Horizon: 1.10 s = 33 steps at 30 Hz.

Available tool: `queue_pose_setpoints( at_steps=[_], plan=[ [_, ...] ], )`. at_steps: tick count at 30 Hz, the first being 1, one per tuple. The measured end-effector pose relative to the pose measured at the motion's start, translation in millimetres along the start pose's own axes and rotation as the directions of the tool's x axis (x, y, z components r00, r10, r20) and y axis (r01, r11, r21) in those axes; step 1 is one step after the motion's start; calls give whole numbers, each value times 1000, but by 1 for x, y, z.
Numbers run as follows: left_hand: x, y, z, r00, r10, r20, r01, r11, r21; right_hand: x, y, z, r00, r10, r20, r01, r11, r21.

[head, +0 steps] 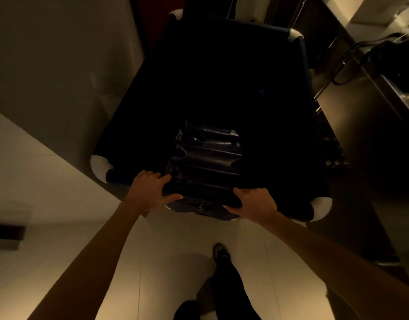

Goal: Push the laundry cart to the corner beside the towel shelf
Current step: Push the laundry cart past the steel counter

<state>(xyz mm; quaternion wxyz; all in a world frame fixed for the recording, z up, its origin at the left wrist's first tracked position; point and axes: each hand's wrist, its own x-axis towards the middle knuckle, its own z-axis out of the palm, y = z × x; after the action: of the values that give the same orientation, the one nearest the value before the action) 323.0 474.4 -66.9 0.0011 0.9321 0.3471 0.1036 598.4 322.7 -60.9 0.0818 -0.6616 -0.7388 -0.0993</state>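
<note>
A large dark laundry cart (300,93) with white rounded corner bumpers fills the middle of the view, seen from above. Its inside is very dark; a black plastic bag (208,155) hangs over its near rim. My left hand (150,190) grips the near rim left of the bag, fingers curled over the edge. My right hand (254,204) grips the same rim to the right of the bag. No towel shelf is recognisable in this dim view.
A pale wall (60,72) runs close along the cart's left side. On the right stands a metal counter (369,116) with cables and a dark device on it. Light floor tiles (152,262) lie under my leg and shoe (220,252).
</note>
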Motion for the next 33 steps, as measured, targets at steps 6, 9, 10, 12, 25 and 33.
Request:
queue_pose_setpoints(
  at_steps=[6, 9, 10, 12, 25, 33],
  plan=[
    [38, 31, 12, 998, -35, -49, 33, 999, -41, 9, 61, 9, 997, -12, 79, 12, 1000, -10],
    [61, 42, 17, 998, -59, -23, 58, 997, -48, 18, 90, 10, 994, -11, 109, 13, 1000, -11],
    [67, 44, 19, 998, -66, -9, 66, 997, -41, 23, 97, 10, 994, -13, 111, 13, 1000, -6],
    [81, 44, 20, 997, -75, 13, 75, 997, -29, 33, 108, 12, 994, -19, 111, 20, 1000, -8],
    [166, -28, 24, 990, -68, 127, 73, 997, -30, 127, 129, 30, 991, -25, 135, 23, 1000, 13],
    [211, -59, 27, 978, -89, 189, 103, 992, -69, 176, 141, 29, 893, 31, 449, -72, 995, 74]
  ],
)
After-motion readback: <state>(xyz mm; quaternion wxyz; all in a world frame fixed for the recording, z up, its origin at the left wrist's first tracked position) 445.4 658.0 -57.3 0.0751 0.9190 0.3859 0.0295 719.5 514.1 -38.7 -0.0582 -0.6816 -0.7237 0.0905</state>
